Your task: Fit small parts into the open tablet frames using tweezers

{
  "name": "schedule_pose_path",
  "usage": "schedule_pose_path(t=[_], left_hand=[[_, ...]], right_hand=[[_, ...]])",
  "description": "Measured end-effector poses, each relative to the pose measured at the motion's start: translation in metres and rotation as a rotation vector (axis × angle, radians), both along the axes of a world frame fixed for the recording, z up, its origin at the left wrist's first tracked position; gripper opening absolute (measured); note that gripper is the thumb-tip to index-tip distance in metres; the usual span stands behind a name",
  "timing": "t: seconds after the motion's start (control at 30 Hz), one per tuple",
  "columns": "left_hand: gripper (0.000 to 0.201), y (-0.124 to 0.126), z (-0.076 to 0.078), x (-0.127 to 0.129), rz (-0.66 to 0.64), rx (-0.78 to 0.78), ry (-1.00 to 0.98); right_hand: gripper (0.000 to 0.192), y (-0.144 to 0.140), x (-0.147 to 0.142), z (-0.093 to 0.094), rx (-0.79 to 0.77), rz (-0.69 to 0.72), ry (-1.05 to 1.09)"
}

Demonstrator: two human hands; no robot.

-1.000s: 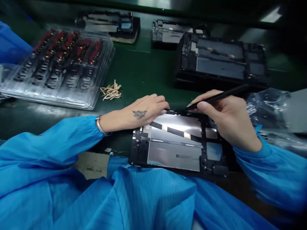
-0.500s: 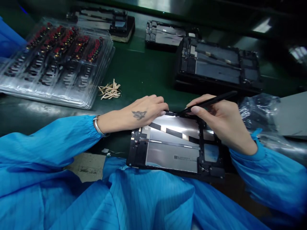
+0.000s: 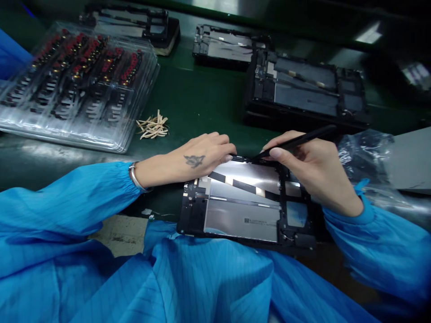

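A single head-worn camera looks forward and steeply down from the desk's near edge, close above the person's blue sleeves (image 3: pixel 67 211). It faces the far edge of the green desk (image 3: pixel 202 98), taking in the near middle sharply, while the far corners fall dark and blurred.

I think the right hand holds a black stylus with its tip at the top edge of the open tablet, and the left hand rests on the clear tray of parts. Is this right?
Not quite. In the head view, the left hand rests at the top edge of the tablet, apart from the tray. The right hand does hold the stylus there.
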State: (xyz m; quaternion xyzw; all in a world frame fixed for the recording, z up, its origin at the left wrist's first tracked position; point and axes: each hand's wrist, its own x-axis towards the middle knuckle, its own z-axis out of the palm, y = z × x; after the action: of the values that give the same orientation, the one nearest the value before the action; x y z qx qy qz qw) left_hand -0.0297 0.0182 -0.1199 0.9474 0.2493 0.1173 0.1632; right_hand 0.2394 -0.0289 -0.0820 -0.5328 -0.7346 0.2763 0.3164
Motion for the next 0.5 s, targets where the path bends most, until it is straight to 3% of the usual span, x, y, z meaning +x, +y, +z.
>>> schedule_pose_path(t=[0.5], left_hand=[[0.032, -0.0013, 0.0042, 0.0, 0.005, -0.018, 0.026]], right_hand=[[0.028, 0.0011, -0.0028, -0.0026, -0.04, -0.021, 0.076]])
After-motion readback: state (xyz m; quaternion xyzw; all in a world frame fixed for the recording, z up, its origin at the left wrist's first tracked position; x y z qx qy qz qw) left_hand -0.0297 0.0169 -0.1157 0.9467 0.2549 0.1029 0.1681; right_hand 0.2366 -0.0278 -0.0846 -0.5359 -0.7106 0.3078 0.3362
